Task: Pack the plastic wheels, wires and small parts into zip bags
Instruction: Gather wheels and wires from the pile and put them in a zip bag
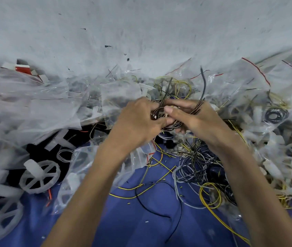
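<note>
Coiling a dark wire bundle (166, 120) pinched between left hand (138, 120) and right hand (193, 116), the wire step seems underway; next likely needs an open zip bag (91, 157)

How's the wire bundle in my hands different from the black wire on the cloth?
The wire bundle is coiled; the black wire sprawls open. The left hand and right hand grip the wire bundle; the black wire lies untouched. Both are thin.

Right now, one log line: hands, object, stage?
left hand: grips wire bundle | right hand: grips wire bundle | stage: likely coiling, not bagged | nearby: loose wires on blue cloth, plastic wheel, zip bags
</note>
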A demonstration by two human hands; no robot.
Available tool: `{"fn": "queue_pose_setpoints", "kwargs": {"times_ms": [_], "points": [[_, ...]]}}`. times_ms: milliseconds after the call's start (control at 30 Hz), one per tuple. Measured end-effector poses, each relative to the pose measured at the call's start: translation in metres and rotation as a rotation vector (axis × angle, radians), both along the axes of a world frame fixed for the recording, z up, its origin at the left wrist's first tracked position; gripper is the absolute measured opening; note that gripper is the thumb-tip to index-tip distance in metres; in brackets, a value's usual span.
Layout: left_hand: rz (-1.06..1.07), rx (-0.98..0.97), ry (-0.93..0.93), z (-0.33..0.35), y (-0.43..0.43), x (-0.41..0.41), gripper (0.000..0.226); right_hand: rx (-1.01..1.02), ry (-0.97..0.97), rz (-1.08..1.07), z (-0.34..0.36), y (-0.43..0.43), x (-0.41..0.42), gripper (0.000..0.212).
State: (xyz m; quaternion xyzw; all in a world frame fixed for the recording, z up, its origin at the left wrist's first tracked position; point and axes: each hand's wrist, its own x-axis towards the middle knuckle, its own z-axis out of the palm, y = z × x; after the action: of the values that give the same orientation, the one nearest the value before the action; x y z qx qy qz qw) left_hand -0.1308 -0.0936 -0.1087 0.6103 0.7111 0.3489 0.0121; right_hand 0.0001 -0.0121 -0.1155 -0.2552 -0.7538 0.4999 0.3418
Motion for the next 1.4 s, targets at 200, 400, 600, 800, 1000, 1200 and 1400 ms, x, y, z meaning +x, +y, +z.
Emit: {"fn": "queue_pose_setpoints", "kwargs": {"times_ms": [200, 400, 600, 800, 1000, 1200, 1400], "points": [[0.108, -0.178, 0.094, 0.006, -0.012, -0.035, 0.032, -0.081, 0.026, -0.083, 0.001, 0.007, 0.007, 0.016], [0.062, -0.491, 0.173, -0.002, -0.014, -0.043, 0.017, -0.161, -0.131, 0.021, -0.012, -0.013, -0.021, 0.017], [0.021, -0.372, 0.182, 0.008, -0.020, -0.041, 0.030, 0.400, -0.566, 0.239, -0.022, -0.037, -0.053, 0.016], [-0.111, -0.316, 0.148, 0.022, -0.028, -0.029, 0.039, 0.470, -0.941, 0.494, -0.015, -0.048, -0.070, 0.040], [-0.121, -0.304, 0.112, 0.028, -0.033, -0.027, 0.038, 0.459, -0.803, 0.544, -0.015, -0.060, -0.081, 0.034], [-0.060, -0.247, 0.128, 0.031, -0.035, -0.034, 0.036, 0.580, -0.648, 0.580, -0.009, -0.064, -0.077, 0.041], [-0.016, -0.273, 0.105, 0.024, -0.031, -0.039, 0.037, 0.516, -0.887, 0.677, 0.005, -0.041, -0.071, 0.015]]}}
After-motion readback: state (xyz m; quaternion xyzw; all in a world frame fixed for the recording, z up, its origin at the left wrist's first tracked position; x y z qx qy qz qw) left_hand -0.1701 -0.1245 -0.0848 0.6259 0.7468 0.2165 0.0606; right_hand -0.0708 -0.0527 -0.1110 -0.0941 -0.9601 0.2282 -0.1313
